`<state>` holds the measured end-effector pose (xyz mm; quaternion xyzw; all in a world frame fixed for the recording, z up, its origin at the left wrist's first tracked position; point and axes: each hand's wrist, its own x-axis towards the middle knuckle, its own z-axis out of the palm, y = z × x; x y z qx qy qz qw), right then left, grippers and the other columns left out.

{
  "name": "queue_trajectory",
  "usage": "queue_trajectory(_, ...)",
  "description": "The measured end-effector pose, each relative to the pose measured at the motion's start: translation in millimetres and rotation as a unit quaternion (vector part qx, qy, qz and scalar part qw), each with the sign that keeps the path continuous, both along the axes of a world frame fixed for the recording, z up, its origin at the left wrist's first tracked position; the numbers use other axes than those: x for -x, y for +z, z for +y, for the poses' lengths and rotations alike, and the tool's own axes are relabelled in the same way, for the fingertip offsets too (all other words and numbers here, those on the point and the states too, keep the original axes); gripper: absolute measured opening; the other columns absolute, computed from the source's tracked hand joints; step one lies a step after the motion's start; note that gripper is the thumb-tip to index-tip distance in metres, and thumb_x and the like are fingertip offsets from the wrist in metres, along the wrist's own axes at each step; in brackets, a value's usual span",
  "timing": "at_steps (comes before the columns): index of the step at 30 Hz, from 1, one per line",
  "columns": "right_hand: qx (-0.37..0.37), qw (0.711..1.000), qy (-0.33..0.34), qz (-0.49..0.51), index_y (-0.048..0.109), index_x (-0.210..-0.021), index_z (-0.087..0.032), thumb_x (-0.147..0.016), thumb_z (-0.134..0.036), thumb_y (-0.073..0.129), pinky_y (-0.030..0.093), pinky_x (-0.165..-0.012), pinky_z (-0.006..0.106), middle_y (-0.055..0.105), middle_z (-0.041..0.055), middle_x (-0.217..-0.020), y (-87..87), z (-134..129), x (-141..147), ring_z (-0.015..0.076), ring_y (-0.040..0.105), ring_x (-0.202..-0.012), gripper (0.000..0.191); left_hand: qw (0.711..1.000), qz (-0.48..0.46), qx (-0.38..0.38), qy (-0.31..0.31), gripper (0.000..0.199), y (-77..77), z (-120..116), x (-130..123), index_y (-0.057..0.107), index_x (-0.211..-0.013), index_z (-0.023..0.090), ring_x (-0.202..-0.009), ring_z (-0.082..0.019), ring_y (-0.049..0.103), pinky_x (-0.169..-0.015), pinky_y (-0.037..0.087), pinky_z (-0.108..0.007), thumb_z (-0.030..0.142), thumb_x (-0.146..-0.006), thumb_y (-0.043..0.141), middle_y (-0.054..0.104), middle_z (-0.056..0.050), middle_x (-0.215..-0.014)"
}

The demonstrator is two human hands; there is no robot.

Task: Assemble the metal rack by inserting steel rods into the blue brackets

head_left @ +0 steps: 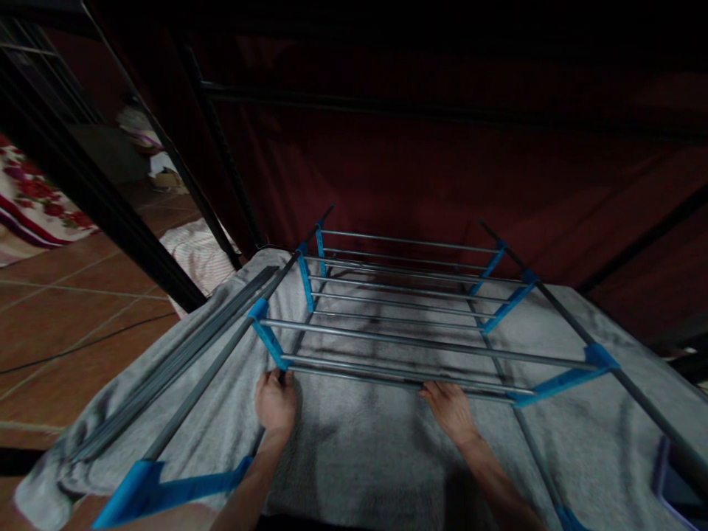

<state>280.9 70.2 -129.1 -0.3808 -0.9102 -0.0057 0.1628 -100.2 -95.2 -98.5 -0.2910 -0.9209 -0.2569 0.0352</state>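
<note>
A partly assembled rack of grey metal tubes [425,343] with blue plastic connectors [268,341] lies on a grey blanket [354,457]. My left hand [275,402] is closed at the left end of the nearest crosswise tube, just below a blue connector; its fingertips are partly hidden. My right hand [449,409] has its fingers curled over that same tube [354,377], right of its middle. The tube's right end lies close to another blue connector [558,385]. Nearer me, a blue connector [182,488] at the lower left has no crosswise tube on it.
Several loose metal tubes [182,361] lie bundled along the blanket's left side. A phone-like dark object [683,479] rests at the right edge. Dark bed-frame posts [127,214] and a dark red curtain [414,169] stand around. Tiled floor [82,317] shows at left.
</note>
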Motion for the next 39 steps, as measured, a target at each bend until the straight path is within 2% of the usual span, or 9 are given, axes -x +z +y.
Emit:
queue_trajectory(8,-0.019,1.0,0.012,0.009,0.069,-0.095,-0.025,-0.104,-0.033,0.051,0.04,-0.072,0.032,0.074,0.0043,-0.084,-2.5,2.2,-0.4,0.0229,0.067,-0.079,0.022,1.0,0.007,0.002,-0.005,0.039,1.6,0.3,-1.0,0.072,-0.105,0.011,-0.098,-0.029,0.064,-0.088,0.048,-0.038,0.036,-0.098,0.043,0.069,-0.017,-0.101)
queue_trajectory(12,-0.021,1.0,0.014,0.01,0.067,-0.092,-0.025,-0.106,-0.038,0.047,0.039,-0.071,0.033,0.073,0.005,-0.082,-2.9,3.0,-0.2,0.0236,0.067,-0.076,0.028,1.0,0.01,0.001,-0.009,0.041,0.9,0.1,-0.8,0.072,-0.105,0.011,-0.099,-0.029,0.064,-0.089,0.048,-0.038,0.037,-0.098,0.042,0.069,-0.017,-0.102)
queue_trajectory(24,0.034,0.999,0.012,0.019,0.066,-0.089,-0.028,-0.104,-0.035,0.047,0.041,-0.07,0.038,0.071,0.0049,-0.079,6.4,2.1,-0.1,0.0248,0.068,-0.074,0.025,1.0,0.021,0.003,-0.01,0.039,2.6,0.0,-1.5,0.072,-0.105,0.012,-0.097,-0.029,0.064,-0.088,0.049,-0.038,0.035,-0.097,0.042,0.069,-0.016,-0.101)
queue_trajectory(34,0.003,0.999,0.007,0.038,0.069,-0.094,-0.026,-0.105,-0.039,0.049,0.046,-0.076,0.036,0.074,0.0051,-0.09,-3.9,0.2,-2.4,0.0225,0.068,-0.081,0.027,1.0,0.018,-0.001,-0.012,0.038,2.9,-0.2,-2.1,0.072,-0.106,0.01,-0.097,-0.028,0.064,-0.087,0.048,-0.036,0.034,-0.097,0.044,0.068,-0.015,-0.099)
queue_trajectory(39,-0.001,0.998,0.005,0.055,0.07,-0.094,-0.028,-0.106,-0.043,0.046,0.047,-0.075,0.035,0.075,0.0043,-0.088,-5.5,1.2,-2.4,0.0226,0.068,-0.079,0.031,1.0,0.018,-0.01,-0.013,0.038,3.8,-0.8,-3.0,0.072,-0.107,0.01,-0.099,-0.029,0.064,-0.087,0.049,-0.038,0.035,-0.098,0.044,0.069,-0.017,-0.102)
